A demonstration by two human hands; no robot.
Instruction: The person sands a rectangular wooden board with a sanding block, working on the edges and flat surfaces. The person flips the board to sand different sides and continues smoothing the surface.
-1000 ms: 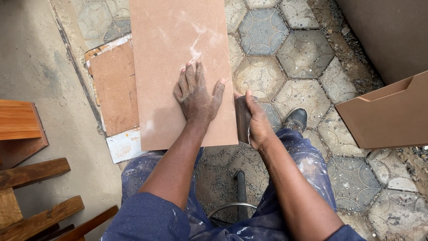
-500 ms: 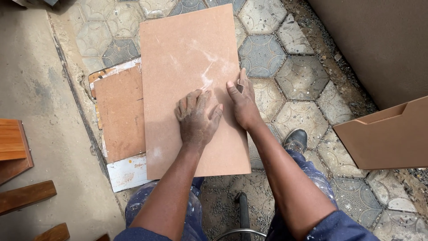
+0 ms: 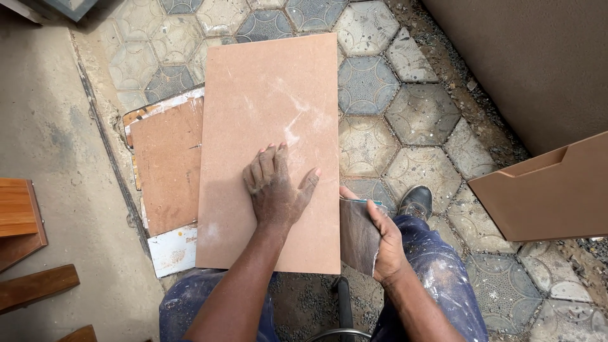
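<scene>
A rectangular brown fibreboard panel (image 3: 266, 107) lies across my knees, dusted with pale streaks near its middle. My left hand (image 3: 275, 187) lies flat on the panel's lower half, fingers spread, pressing it down. My right hand (image 3: 380, 240) is off the panel's right edge near its lower corner and grips a dark sheet of sandpaper (image 3: 356, 234), held against the board's side.
A smaller brown board (image 3: 168, 164) on a white-edged piece (image 3: 171, 250) lies left of the panel. Hexagonal paving (image 3: 405, 114) covers the ground. A brown box-shaped part (image 3: 544, 193) sits at the right, and wooden pieces (image 3: 22, 215) at the left. My shoe (image 3: 415, 201) rests below the panel.
My right hand slid with the sandpaper up along the panel's right edge, then back down to the lower right corner. My left hand stayed flat on the board.
</scene>
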